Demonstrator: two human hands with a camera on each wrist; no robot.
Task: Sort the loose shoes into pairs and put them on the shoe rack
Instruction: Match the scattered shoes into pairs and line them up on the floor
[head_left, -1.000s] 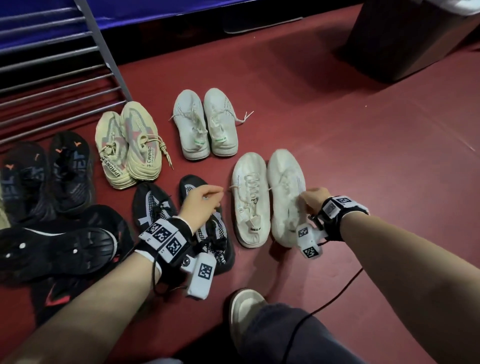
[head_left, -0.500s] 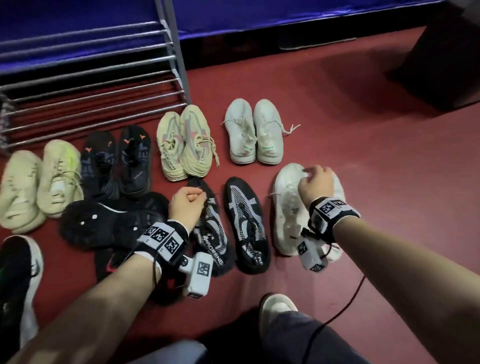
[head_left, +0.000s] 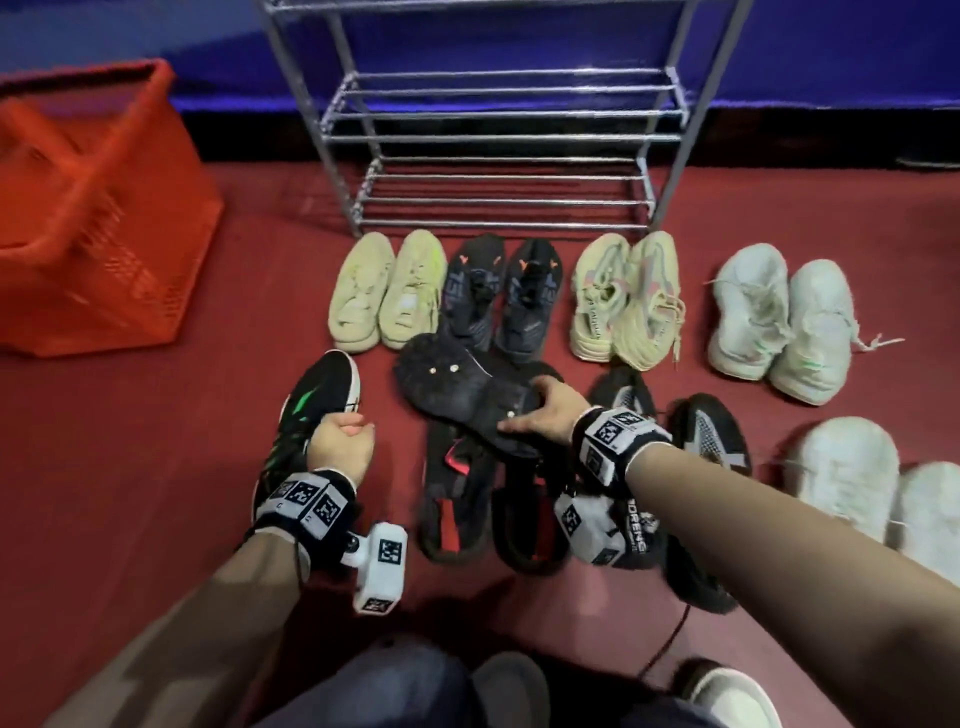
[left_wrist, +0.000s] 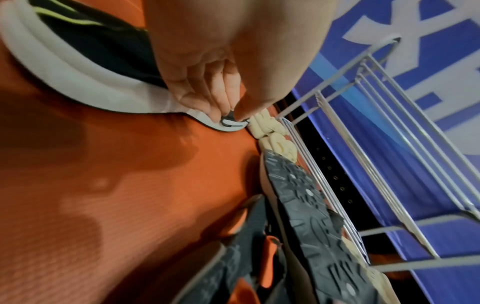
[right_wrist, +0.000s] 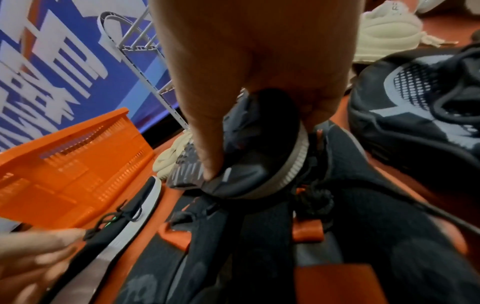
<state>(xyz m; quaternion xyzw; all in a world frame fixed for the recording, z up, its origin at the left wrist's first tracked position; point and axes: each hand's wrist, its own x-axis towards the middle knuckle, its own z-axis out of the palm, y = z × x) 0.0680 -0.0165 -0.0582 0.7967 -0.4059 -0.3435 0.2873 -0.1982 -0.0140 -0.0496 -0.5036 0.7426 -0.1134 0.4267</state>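
Observation:
An upturned black shoe (head_left: 457, 395) lies sole up across a black-and-red pair (head_left: 452, 499). My right hand (head_left: 524, 410) grips its heel (right_wrist: 259, 154), thumb on one side and fingers on the other. My left hand (head_left: 343, 436) is a curled fist with nothing seen inside it, right beside a single black shoe with a green stripe and white sole (head_left: 322, 405). In the left wrist view the curled fingers (left_wrist: 221, 92) sit next to that shoe's white sole (left_wrist: 64, 67). The metal shoe rack (head_left: 498, 140) stands bare behind the shoes.
Pairs stand in a row before the rack: pale yellow (head_left: 387, 291), black with orange marks (head_left: 501, 296), beige (head_left: 626, 296), white (head_left: 779, 322). A black mesh pair (head_left: 696, 441) and another white pair (head_left: 872, 478) lie right. An orange basket (head_left: 104, 208) stands left.
My right hand left the white shoes and took hold of the upturned black shoe. My left fist moved left from the black mesh shoes to the black-and-green shoe. The view swung left.

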